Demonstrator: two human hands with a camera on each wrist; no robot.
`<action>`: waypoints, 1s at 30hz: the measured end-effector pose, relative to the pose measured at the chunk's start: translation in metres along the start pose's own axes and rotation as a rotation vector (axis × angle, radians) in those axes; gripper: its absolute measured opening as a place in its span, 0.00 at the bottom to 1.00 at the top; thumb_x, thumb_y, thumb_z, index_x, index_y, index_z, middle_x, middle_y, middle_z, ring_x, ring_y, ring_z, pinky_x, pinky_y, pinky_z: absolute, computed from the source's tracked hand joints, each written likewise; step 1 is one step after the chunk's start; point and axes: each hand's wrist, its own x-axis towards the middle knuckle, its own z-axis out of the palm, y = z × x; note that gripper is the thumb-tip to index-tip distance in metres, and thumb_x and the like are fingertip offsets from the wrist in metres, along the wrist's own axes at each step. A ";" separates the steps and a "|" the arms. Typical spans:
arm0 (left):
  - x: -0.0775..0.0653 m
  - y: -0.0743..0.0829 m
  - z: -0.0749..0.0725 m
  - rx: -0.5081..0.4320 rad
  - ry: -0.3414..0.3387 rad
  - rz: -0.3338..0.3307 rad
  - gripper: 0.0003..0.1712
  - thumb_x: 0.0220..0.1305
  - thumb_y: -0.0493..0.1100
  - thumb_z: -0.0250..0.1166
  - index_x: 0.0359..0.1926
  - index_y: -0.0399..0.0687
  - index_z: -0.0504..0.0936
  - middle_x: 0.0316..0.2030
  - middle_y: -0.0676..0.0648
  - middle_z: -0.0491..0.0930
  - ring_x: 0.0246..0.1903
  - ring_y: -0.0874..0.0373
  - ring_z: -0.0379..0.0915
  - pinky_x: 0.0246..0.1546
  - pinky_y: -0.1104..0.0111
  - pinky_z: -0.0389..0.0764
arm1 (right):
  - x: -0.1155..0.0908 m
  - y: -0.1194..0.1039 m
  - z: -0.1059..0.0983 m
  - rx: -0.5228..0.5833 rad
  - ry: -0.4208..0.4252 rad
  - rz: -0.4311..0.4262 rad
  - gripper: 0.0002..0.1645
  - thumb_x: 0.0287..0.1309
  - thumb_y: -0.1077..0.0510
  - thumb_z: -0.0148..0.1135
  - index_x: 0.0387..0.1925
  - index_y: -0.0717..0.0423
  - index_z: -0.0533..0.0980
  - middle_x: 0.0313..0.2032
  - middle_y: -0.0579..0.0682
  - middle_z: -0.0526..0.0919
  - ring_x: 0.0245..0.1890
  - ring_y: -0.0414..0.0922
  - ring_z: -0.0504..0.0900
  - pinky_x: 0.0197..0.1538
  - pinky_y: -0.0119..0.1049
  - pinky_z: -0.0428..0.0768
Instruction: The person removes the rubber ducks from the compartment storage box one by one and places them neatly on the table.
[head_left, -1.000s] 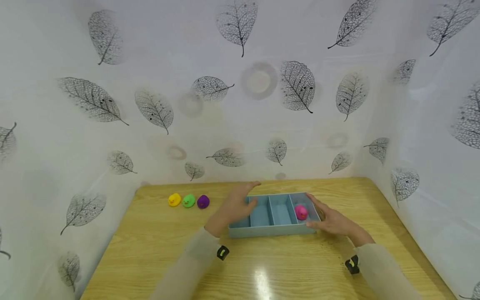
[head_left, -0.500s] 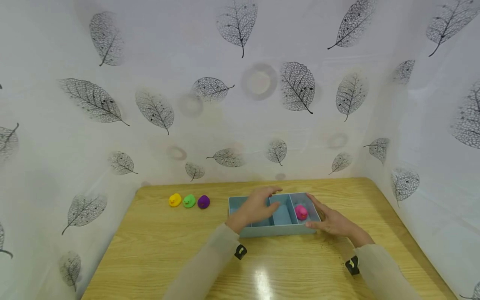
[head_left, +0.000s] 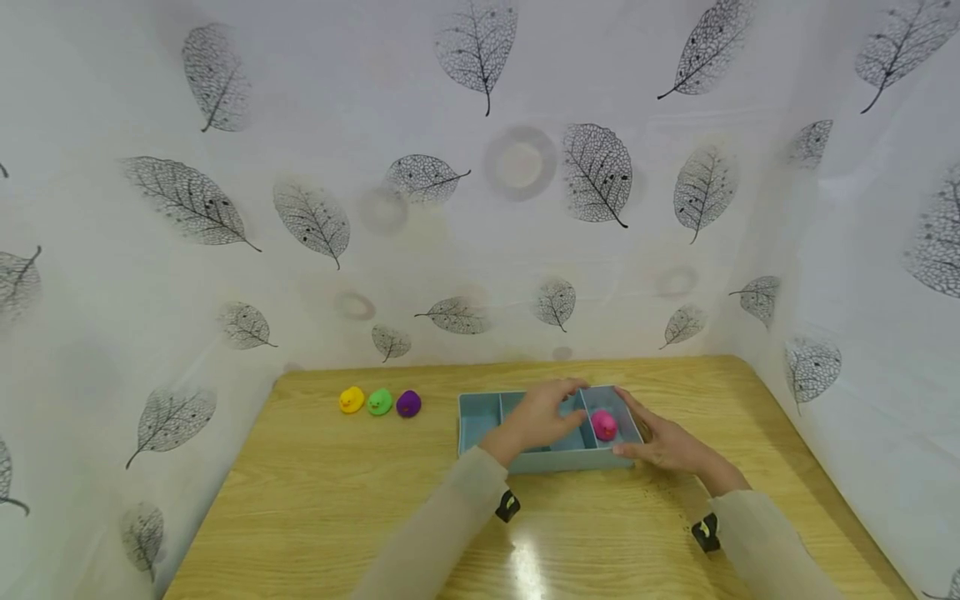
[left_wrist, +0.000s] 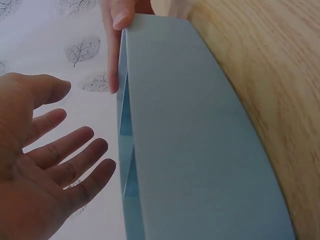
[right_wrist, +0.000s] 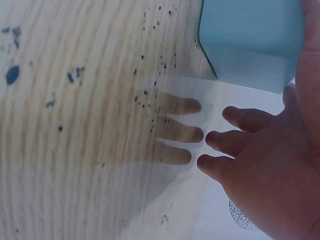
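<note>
A light blue divided box (head_left: 555, 461) stands on the table, with a pink rubber duck (head_left: 604, 425) in its rightmost compartment. My left hand (head_left: 536, 421) hovers over the middle compartments, hiding part of them. Its fingers are spread and hold nothing; the left wrist view shows the palm (left_wrist: 30, 195) apart from the box wall. My right hand (head_left: 670, 443) holds the right end of the box, thumb on the front rim and index finger at the back corner. In the right wrist view, its other fingers (right_wrist: 232, 142) extend beside the box.
Yellow (head_left: 351, 400), green (head_left: 379, 402) and purple (head_left: 408, 404) rubber ducks sit in a row at the table's back left. White leaf-print sheeting (head_left: 480, 250) encloses the wooden table (head_left: 322, 500) at the back and both sides. Dark specks dot the wood near the right hand.
My left hand has moved right across the box, from its left end to near the divider beside the pink duck. The right hand and the box have stayed put.
</note>
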 end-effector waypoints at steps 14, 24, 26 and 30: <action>0.010 0.000 0.023 0.080 -0.060 -0.052 0.30 0.75 0.46 0.65 0.74 0.47 0.74 0.68 0.45 0.80 0.65 0.52 0.79 0.65 0.63 0.81 | 0.000 -0.002 0.001 0.033 -0.014 0.031 0.63 0.69 0.40 0.67 0.85 0.34 0.32 0.79 0.77 0.48 0.70 0.83 0.62 0.63 0.79 0.71; 0.018 0.001 0.030 0.101 -0.073 -0.042 0.27 0.76 0.46 0.64 0.72 0.48 0.76 0.70 0.51 0.78 0.71 0.55 0.73 0.73 0.63 0.74 | -0.001 0.000 0.001 0.033 -0.015 0.041 0.64 0.69 0.40 0.67 0.85 0.35 0.31 0.79 0.77 0.47 0.69 0.84 0.63 0.62 0.79 0.71; 0.020 0.001 0.032 0.106 -0.079 -0.046 0.27 0.76 0.46 0.64 0.72 0.48 0.76 0.70 0.51 0.79 0.71 0.56 0.73 0.72 0.64 0.75 | -0.001 0.001 0.001 0.030 -0.015 0.042 0.64 0.69 0.40 0.67 0.85 0.34 0.31 0.80 0.77 0.47 0.70 0.84 0.62 0.62 0.79 0.71; 0.024 0.001 0.038 0.142 -0.097 -0.065 0.28 0.75 0.47 0.65 0.72 0.48 0.76 0.70 0.50 0.78 0.70 0.56 0.73 0.70 0.65 0.76 | -0.001 0.001 0.002 0.039 -0.012 0.034 0.64 0.69 0.40 0.68 0.85 0.33 0.32 0.80 0.76 0.46 0.71 0.83 0.60 0.64 0.79 0.69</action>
